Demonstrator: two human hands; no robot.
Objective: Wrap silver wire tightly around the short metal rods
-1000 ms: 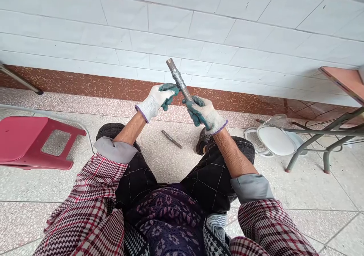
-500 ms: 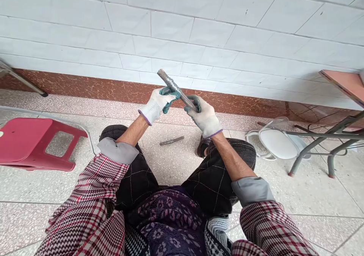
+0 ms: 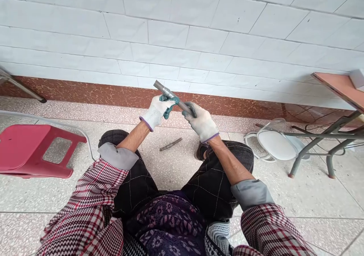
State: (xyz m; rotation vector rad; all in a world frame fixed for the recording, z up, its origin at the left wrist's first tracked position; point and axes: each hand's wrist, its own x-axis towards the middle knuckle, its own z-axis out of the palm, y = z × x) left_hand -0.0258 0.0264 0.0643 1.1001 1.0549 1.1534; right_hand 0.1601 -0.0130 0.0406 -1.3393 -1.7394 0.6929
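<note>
Between my two hands is a grey metal rod (image 3: 182, 105) with shiny wire (image 3: 168, 92) coiled round its upper left part. My left hand (image 3: 160, 107), in a white and green work glove, grips it at the wire, thumb lying along the coil. Lower down, my right hand (image 3: 200, 120) in a matching glove is wrapped round the rod's right end and hides it. The rod slants, its bare far end pointing up and left. On the floor below lies a second, thinner-looking rod (image 3: 171, 144) with wire or ridges round its middle.
A red plastic stool (image 3: 25, 146) lies tipped at the left. To the right are a small white chair (image 3: 277, 144) and a wooden-topped table (image 3: 338, 85) with grey metal legs. The white tiled wall (image 3: 170, 36) rises close in front, above a speckled floor (image 3: 159, 172).
Both hands have sunk slightly with the rod, and the left glove now covers more of the wire coil. The whole view has tilted up a little.
</note>
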